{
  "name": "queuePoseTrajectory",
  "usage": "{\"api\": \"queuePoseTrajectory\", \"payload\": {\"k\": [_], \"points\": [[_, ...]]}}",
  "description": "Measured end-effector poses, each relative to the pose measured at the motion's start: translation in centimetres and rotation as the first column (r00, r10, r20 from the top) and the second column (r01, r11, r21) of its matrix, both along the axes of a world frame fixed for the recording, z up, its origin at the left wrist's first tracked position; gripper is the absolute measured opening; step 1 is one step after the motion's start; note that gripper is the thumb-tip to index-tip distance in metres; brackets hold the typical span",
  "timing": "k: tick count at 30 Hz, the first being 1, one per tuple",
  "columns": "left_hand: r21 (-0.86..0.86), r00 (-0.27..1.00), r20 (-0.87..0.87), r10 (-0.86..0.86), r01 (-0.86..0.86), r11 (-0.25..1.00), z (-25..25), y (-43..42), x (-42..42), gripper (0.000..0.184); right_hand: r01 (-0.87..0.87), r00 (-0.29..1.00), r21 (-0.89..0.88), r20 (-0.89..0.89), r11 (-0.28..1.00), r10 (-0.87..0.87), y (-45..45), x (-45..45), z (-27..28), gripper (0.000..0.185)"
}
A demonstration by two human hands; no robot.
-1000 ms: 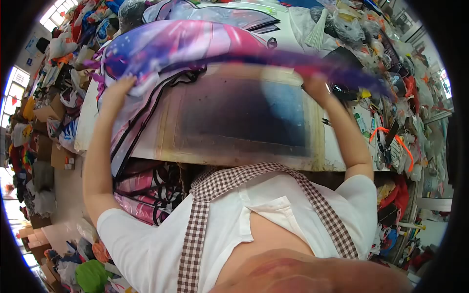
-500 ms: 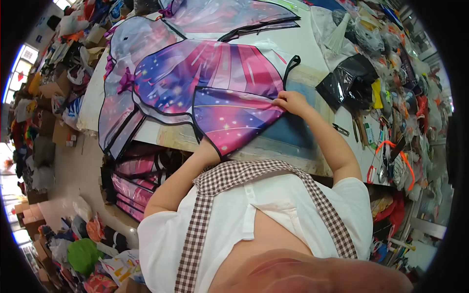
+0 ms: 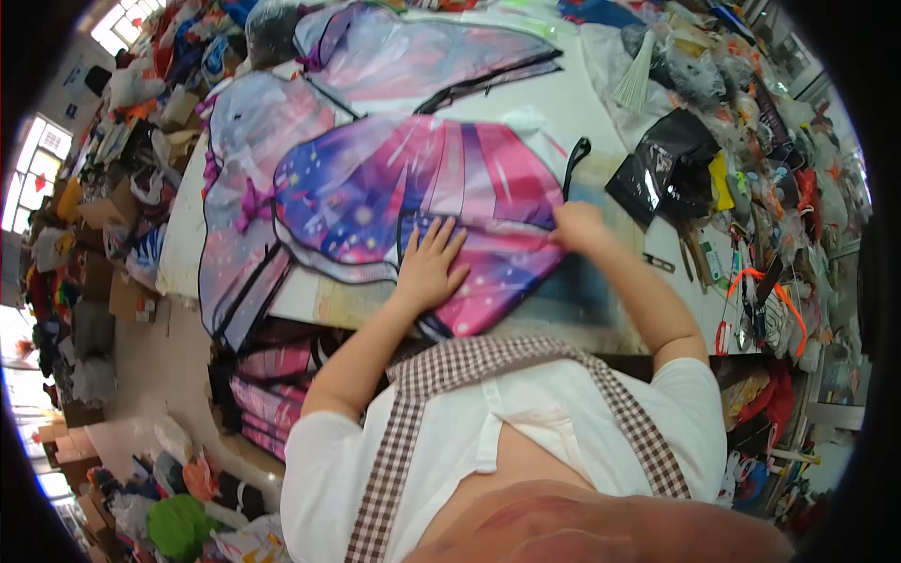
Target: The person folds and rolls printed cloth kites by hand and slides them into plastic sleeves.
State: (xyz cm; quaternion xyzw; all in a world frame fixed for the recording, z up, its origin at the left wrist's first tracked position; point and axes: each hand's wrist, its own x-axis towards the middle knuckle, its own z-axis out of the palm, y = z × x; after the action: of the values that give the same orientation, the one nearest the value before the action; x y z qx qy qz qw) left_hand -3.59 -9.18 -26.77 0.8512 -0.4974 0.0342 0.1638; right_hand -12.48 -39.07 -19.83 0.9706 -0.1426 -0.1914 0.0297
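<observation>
A pink, purple and blue printed cloth point(image 3: 375, 178) with black edging lies on the table, its lower part folded over toward the front edge. On the left side of this folded part my left hand point(image 3: 432, 267) rests flat, fingers spread. My right hand point(image 3: 574, 228) pinches the cloth at its right corner, just below a black loop point(image 3: 576, 155). Paler printed cloths point(image 3: 253, 122) with black edges lie beneath and to the left, and another point(image 3: 432, 56) lies farther back.
A black plastic packet point(image 3: 668, 159) lies right of the cloth, with tools and orange cord point(image 3: 784, 305) beyond it. Below the table's left front are packed pink pieces point(image 3: 272, 399). Piles of bags and boxes point(image 3: 111, 202) stand to the left.
The printed cloth came down from being swung and was folded over at the front. My left hand moved from under the fold to flat on top of it; my right hand still grips the corner.
</observation>
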Motion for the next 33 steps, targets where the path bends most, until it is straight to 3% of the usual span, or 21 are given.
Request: {"api": "queuePoseTrajectory", "payload": {"k": [2,3,4,5,12,14,15,17,18,19,21,23,24,25,27,29,30,32,33], "points": [[0.005,0.999,0.031,-0.013,0.013,1.000,0.3,-0.3,0.4,0.061,-0.114,0.989,-0.006,0.091,0.993,0.114,4.5,3.4,0.8,0.043],[0.027,0.999,0.035,-0.006,0.005,1.000,0.3,-0.1,0.3,0.063,-0.129,0.983,0.174,0.155,0.976,0.102,7.2,5.7,1.6,0.048],[0.052,0.999,0.038,0.004,-0.006,0.999,0.3,0.1,0.0,0.065,-0.278,0.901,0.245,0.402,0.929,0.164,8.3,8.7,-1.9,0.054],[0.049,0.999,0.044,0.000,-0.002,0.999,0.3,0.2,-0.1,0.065,-0.285,0.827,0.219,0.548,0.933,0.125,10.2,12.5,-4.9,0.058],[0.036,0.996,-0.086,0.008,-0.005,0.999,0.4,0.3,0.5,0.071,-0.119,0.724,0.174,0.689,0.978,-0.034,13.3,22.0,-7.1,0.065],[-0.143,0.963,-0.207,0.175,-0.206,0.968,0.5,1.9,2.4,0.070,-0.122,0.742,0.199,0.669,0.972,-0.043,12.8,21.9,-8.1,0.064],[-0.247,0.919,-0.121,0.376,-0.395,0.885,0.3,3.6,5.0,0.070,-0.125,0.752,0.207,0.657,0.970,-0.043,12.6,22.0,-8.3,0.064],[-0.277,0.629,-0.210,0.749,-0.773,0.571,-0.4,9.7,12.0,0.076,-0.116,0.751,0.186,0.660,0.976,-0.037,12.5,22.4,-8.5,0.062],[-0.230,0.402,-0.108,0.909,-0.900,0.371,-0.8,12.5,15.1,0.078,-0.110,0.750,0.166,0.661,0.980,-0.028,12.4,22.4,-8.5,0.061],[-0.038,0.221,-0.149,0.964,-0.975,0.218,1.2,14.2,16.8,0.073,-0.108,0.752,0.150,0.659,0.983,-0.018,12.5,22.1,-8.8,0.060],[0.011,0.405,-0.531,0.744,-0.875,0.485,2.4,18.1,21.0,0.064,-0.108,0.769,0.162,0.639,0.981,-0.021,12.4,22.3,-8.8,0.060],[0.033,0.289,-0.755,0.588,-0.880,0.474,2.6,18.7,23.8,0.048,-0.114,0.793,0.182,0.609,0.977,-0.021,12.6,22.5,-8.7,0.060],[-0.105,0.262,-0.925,0.276,-0.873,0.477,2.4,18.8,25.1,0.046,-0.116,0.789,0.190,0.614,0.975,-0.026,12.5,22.5,-8.4,0.060],[-0.243,0.233,-0.969,-0.077,-0.873,0.423,2.1,19.0,25.4,0.044,-0.116,0.783,0.195,0.622,0.974,-0.032,12.5,22.3,-8.5,0.060],[-0.375,0.188,-0.853,-0.486,-0.869,0.323,7.8,15.2,20.9,0.041,-0.121,0.770,0.146,0.638,0.982,0.000,12.5,22.4,-9.0,0.060],[-0.564,0.389,-0.798,-0.460,-0.753,0.340,12.1,9.3,15.5,0.042,-0.095,0.722,0.038,0.691,0.995,0.042,12.5,22.5,-9.3,0.060],[-0.512,0.309,-0.845,-0.437,-0.706,0.489,13.6,6.6,12.9,0.044,-0.087,0.707,0.012,0.705,0.996,0.053,12.3,22.6,-9.3,0.059],[-0.322,0.520,-0.852,-0.059,-0.431,0.843,10.2,1.2,10.9,0.033,-0.083,0.700,-0.002,0.712,0.997,0.060,12.5,22.3,-9.1,0.058],[-0.318,0.472,-0.878,-0.082,-0.445,0.837,9.3,-2.4,7.3,0.026,-0.080,0.697,0.000,0.715,0.997,0.056,12.7,22.1,-9.1,0.057]]}}
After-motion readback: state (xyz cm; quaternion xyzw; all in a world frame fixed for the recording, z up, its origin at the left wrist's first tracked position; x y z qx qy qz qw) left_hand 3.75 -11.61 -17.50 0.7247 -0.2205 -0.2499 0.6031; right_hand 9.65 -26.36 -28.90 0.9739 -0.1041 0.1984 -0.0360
